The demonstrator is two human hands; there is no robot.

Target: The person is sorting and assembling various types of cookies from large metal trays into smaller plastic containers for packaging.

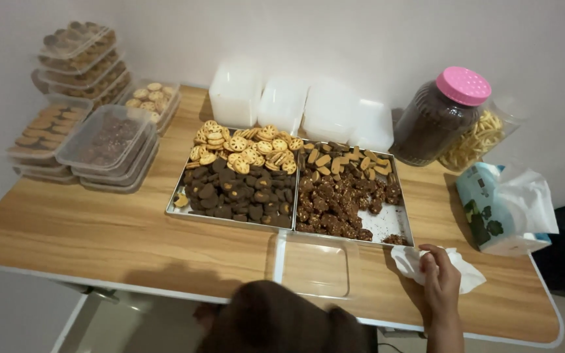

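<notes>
The right hand [441,278] rests on the wooden table [99,229] at the near right, its fingers curled down onto a crumpled white tissue [413,261] and closed loosely over its near edge. The left hand is out of view; a dark brown cloth shape [276,323] fills the near middle of the frame. Just left of the tissue lies an empty clear plastic container [315,267], at the table's near edge. Beyond it sit two metal trays side by side: the left tray [176,210] holds dark cookies and yellow round ones, the right tray [397,225] brown clustered cookies and tan ones. Far right stand a pink-lidded jar [443,117] and a tissue pack [492,209]. Stacked lidded cookie boxes [109,140] fill the far left
</notes>
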